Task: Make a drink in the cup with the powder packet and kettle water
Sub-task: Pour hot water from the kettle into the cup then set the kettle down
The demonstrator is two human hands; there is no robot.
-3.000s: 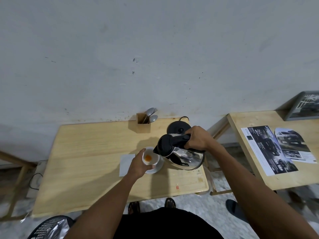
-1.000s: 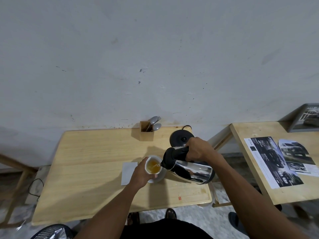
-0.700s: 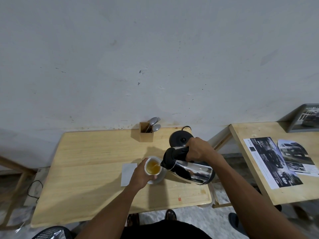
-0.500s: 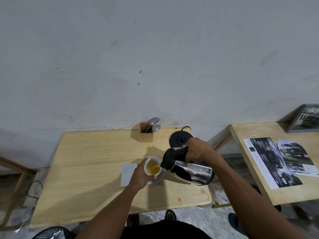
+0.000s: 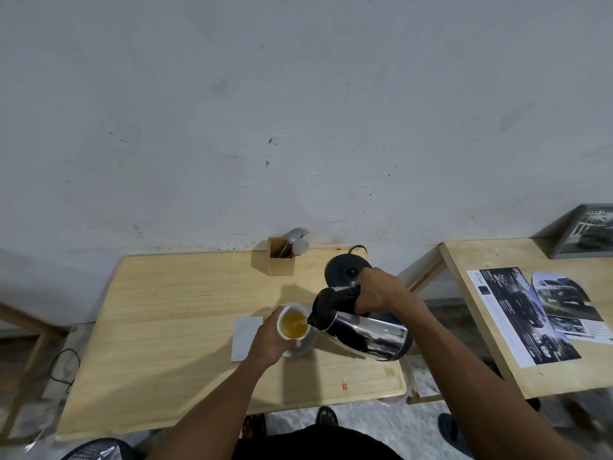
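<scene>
Pale wooden table (image 5: 172,313) against a grey wall, steel kettle (image 5: 368,330) tilted left, spout over the cup, right hand (image 5: 374,290) fingers closed around its black handle, left hand (image 5: 268,336) gripping the white cup (image 5: 292,323) of orange liquid near the table's middle, white paper (image 5: 243,333) just left

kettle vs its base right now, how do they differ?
The kettle is shiny steel with a black lid; the base is all black. The kettle is lifted and tipped toward the cup, gripped by the right hand; the base lies flat on the table, untouched. The kettle is near the table's middle; the base is by the wall. Both sit toward the table's right end.
</scene>
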